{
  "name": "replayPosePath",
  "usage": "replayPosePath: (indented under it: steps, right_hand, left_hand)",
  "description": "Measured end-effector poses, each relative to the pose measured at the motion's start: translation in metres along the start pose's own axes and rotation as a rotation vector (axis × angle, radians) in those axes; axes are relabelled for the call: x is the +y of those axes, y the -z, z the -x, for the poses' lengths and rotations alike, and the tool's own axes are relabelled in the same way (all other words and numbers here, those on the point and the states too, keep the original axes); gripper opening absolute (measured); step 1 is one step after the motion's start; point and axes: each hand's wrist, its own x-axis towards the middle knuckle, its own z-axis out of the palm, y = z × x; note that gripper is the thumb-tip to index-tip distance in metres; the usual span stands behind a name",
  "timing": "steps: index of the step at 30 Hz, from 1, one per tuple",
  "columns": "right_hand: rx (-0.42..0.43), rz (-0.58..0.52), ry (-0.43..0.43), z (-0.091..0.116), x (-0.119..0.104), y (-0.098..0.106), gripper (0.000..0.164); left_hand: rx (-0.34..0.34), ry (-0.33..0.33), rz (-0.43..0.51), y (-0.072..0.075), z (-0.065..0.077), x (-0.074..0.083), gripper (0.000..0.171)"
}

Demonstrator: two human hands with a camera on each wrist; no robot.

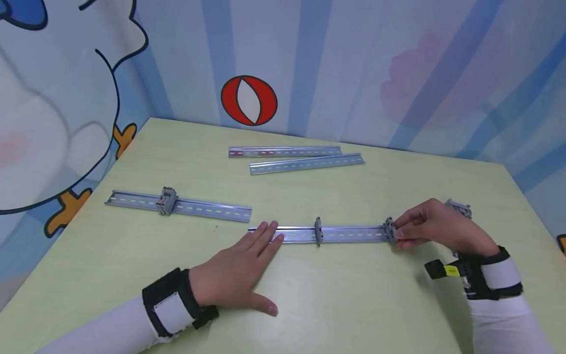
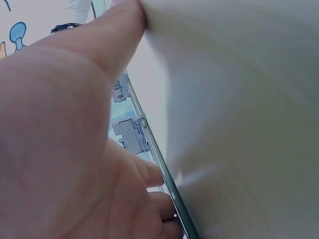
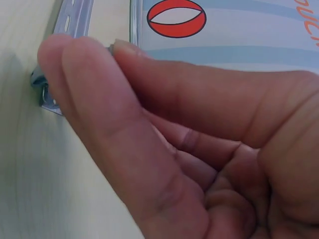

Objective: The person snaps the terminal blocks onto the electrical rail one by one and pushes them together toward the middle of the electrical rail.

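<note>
A slotted metal DIN rail (image 1: 349, 235) lies across the table before me. My left hand (image 1: 234, 270) rests with straight fingers on its left end, thumb spread out on the tabletop. At the rail's right end my right hand (image 1: 435, 228) pinches a grey terminal block (image 1: 390, 230) between thumb and fingers. In the right wrist view the fingers (image 3: 99, 94) hide most of that block. Another thin grey terminal block (image 1: 318, 231) stands upright near the rail's middle; it also shows in the left wrist view, as a terminal block (image 2: 130, 135) beyond the palm.
To the left lies a second DIN rail (image 1: 212, 210) carrying a grey cluster of terminal blocks (image 1: 166, 200). Two bare rails, one straight (image 1: 287, 151) and one slanted (image 1: 309, 163), lie at the back. More grey blocks (image 1: 460, 208) sit behind my right hand. Printed walls border the table.
</note>
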Motion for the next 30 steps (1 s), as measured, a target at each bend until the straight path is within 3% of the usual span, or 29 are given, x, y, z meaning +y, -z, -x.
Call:
replayPosePath:
  steps: [12,18,30]
  right_hand:
    - [0.002,-0.081,0.005,-0.006,0.002,-0.006,0.046]
    - [-0.042,-0.137,0.05,-0.017,-0.005,-0.023,0.044]
    - [-0.005,-0.19,0.107,-0.031,-0.021,-0.059,0.044]
  left_hand:
    - [0.004,0.0,0.012,0.001,0.001,0.0,0.121]
    - [-0.002,0.001,0.004,-0.001,-0.001,0.0,0.122]
    - [-0.007,0.009,0.003,-0.001,-0.001,-0.001,0.122]
